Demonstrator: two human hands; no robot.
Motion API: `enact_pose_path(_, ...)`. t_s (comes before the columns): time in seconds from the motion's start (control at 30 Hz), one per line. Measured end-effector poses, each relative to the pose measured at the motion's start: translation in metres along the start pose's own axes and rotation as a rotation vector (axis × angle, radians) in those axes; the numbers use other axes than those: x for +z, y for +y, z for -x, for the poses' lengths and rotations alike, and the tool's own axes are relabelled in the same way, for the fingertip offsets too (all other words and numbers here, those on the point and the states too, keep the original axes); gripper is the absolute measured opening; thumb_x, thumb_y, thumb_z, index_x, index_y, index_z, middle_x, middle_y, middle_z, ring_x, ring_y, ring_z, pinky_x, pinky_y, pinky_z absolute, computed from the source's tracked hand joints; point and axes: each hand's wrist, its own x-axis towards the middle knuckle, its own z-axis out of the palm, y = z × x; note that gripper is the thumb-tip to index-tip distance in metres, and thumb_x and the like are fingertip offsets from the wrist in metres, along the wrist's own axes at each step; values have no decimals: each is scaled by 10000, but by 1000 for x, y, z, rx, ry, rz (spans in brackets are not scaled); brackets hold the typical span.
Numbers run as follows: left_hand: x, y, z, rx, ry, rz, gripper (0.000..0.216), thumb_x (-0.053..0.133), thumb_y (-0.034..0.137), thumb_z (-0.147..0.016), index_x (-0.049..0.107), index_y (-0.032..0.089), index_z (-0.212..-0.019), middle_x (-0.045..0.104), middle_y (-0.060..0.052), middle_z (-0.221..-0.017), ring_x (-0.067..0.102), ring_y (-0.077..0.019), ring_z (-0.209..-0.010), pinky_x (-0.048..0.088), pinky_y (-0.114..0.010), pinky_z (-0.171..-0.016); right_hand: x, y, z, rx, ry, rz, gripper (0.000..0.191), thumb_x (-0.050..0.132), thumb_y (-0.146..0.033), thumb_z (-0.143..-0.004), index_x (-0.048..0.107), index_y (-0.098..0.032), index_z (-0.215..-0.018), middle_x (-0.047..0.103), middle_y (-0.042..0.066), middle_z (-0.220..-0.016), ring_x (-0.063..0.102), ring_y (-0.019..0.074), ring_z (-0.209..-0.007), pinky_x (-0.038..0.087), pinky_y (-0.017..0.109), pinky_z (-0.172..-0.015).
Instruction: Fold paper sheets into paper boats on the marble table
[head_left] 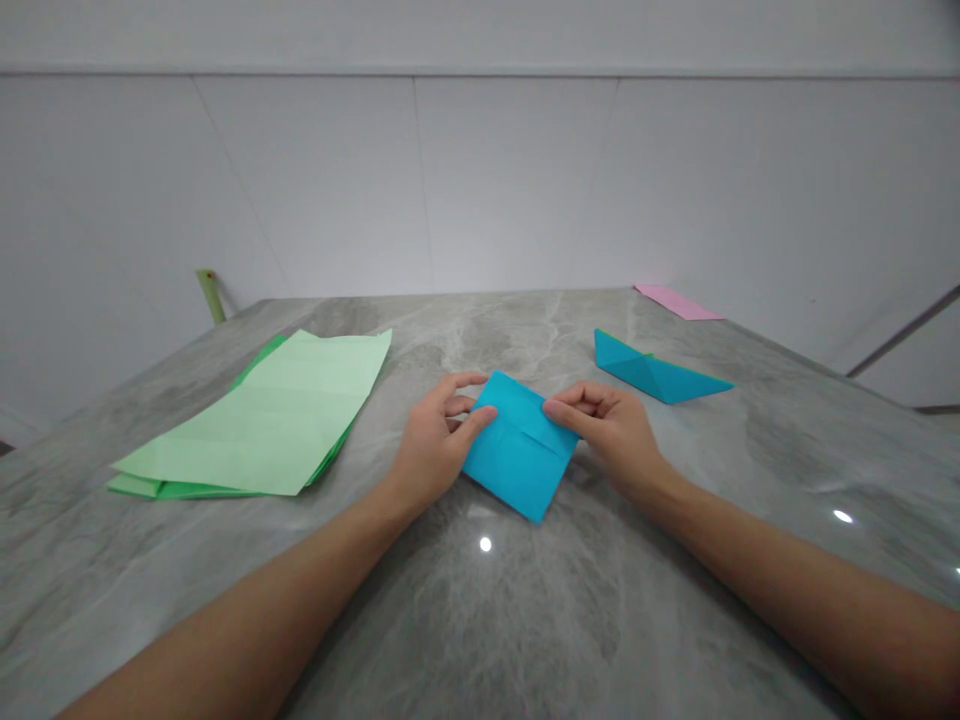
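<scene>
A folded blue paper point(520, 450) lies on the grey marble table point(525, 600) between my hands. My left hand point(439, 440) grips its left edge, thumb on top and fingers curled behind. My right hand point(611, 425) pinches its upper right edge with the fingers pressed together. A crease runs across the paper near my right fingertips.
A stack of light green sheets point(274, 420) lies to the left. A folded blue paper boat shape point(652, 372) rests to the right behind my right hand. A pink sheet point(677, 301) lies at the far right corner. A white wall stands behind the table.
</scene>
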Motion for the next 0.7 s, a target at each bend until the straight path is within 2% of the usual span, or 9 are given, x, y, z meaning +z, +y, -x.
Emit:
enact_pose_path(0.07,-1,1,0,13,7,-20,380,689,354,-810,602,199,-1145,713,-6,-763,598,-138,-582,417,-202,-489,0,1,0,-11,-64,18,224,803,-386,-665,701,-188,-692,689,6,-600,580,136,-530,451,266,-519)
enact_pose_path(0.13,-2,1,0,26,4,-42,341,685,339,-814,635,197,-1120,721,-9,-772,605,-139,-592,419,-201,-493,-1,0,1,-47,-117,93,210,770,-376,-711,756,-211,-841,732,13,-675,634,164,-584,488,285,-545)
enact_pose_path(0.2,-2,2,1,43,-11,-52,337,678,337,-822,665,210,-1134,736,-15,-822,645,-159,-663,451,-210,-533,-2,-2,3,-123,-107,191,235,733,-370,-757,779,-250,-955,774,20,-793,693,207,-698,540,323,-615)
enact_pose_path(0.3,-2,2,2,59,-47,-57,374,666,338,-839,671,242,-1201,753,-22,-919,684,-187,-786,501,-230,-616,-3,-6,5,-227,-47,262,193,716,-349,-781,793,-289,-948,783,14,-954,727,255,-876,585,386,-770)
enact_pose_path(0.37,-1,2,3,67,-52,-63,392,663,338,-845,667,253,-1228,755,-29,-990,693,-198,-856,526,-246,-673,-3,-7,6,-252,-46,259,183,716,-337,-787,791,-304,-951,773,4,-997,731,265,-917,592,413,-824)
enact_pose_path(0.53,-1,0,3,106,-28,-97,365,669,340,-842,699,252,-1195,722,-35,-1167,684,-231,-1016,556,-301,-828,0,-8,9,-293,-60,282,184,715,-315,-795,785,-315,-966,766,-1,-1003,739,269,-911,612,416,-818)
enact_pose_path(0.7,-1,-1,3,148,-26,-123,344,668,335,-850,710,252,-1182,697,-18,-1221,657,-241,-1109,527,-327,-945,1,-7,10,-316,-55,270,168,721,-292,-798,785,-329,-948,767,-8,-997,740,259,-911,613,398,-820)
